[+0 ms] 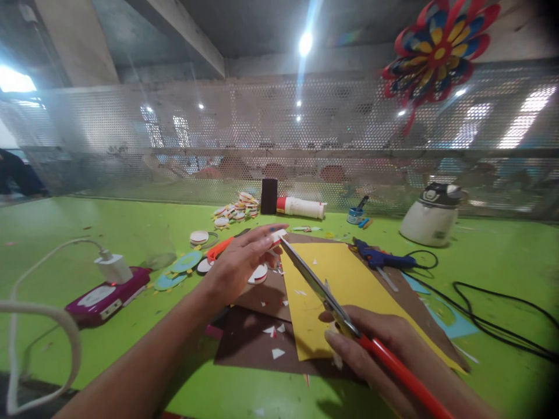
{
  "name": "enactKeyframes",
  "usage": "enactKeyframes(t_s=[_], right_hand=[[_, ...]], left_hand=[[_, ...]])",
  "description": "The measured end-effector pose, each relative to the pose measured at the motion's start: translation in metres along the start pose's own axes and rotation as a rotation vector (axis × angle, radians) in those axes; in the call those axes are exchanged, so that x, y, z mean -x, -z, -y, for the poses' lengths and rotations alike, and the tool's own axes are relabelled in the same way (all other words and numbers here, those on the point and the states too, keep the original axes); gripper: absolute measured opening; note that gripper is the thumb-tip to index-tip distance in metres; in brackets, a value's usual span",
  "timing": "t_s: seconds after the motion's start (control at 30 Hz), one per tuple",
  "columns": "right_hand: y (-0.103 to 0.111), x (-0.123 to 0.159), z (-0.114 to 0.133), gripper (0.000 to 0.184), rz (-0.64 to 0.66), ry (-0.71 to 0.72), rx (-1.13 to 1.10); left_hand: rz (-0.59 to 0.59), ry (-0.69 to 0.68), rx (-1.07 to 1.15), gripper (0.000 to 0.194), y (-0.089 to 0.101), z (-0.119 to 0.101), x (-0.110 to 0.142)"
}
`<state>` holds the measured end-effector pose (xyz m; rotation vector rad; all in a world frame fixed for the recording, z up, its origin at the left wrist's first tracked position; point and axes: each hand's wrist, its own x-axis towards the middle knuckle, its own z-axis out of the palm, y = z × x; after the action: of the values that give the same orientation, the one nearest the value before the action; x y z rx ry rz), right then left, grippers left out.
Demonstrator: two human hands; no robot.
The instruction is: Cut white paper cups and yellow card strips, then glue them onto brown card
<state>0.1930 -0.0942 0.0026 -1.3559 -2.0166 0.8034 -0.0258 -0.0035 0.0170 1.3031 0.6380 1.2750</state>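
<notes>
Your left hand (240, 256) pinches a small white, red-edged piece (278, 235) over the desk (131, 218), short of its far edge; your right hand (388, 329) grips red-handled scissors (340, 314), their silver tips at the piece.

We are seeing a ceiling lamp (305, 43) flaring, throwing a bluish-white streak up and down, while a light (16, 80) at far left is burning out to white. Small highlights are dotting the hazy perforated screen (262, 128). Soft shadows are falling on the table (131, 218) below the right hand (384, 323). Fine details are smearing; blackness is curving around the right edge.
</notes>
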Motion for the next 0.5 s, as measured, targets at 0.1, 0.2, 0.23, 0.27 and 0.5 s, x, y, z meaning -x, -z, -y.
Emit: enactKeyframes(t_s=[0.1,0.2,0.23,0.27,0.5], right_hand=[[0.0003,-0.0002,-0.0020,0.043,0.024,0.006,0.008],[-0.0001,-0.0003,-0.0042,0.038,0.013,0.031,0.010],[-0.0004,-0.0002,-0.0047,0.037,-0.001,0.037,0.009],[-0.0008,-0.0002,-0.0050,0.036,-0.010,0.042,0.005],[-0.0029,-0.0001,-0.0087,0.035,-0.023,0.081,0.024]], left_hand=[[0.002,0.000,0.014,0.036,0.0002,0.0001,-0.0006],[0.007,-0.001,0.019,0.036,0.0013,0.0012,-0.0016],[0.008,-0.001,0.018,0.036,0.0017,0.0018,-0.0019],[0.009,0.001,0.016,0.036,0.0021,0.0024,-0.0021],[0.016,-0.006,0.043,0.034,0.0009,0.0029,-0.0018]])
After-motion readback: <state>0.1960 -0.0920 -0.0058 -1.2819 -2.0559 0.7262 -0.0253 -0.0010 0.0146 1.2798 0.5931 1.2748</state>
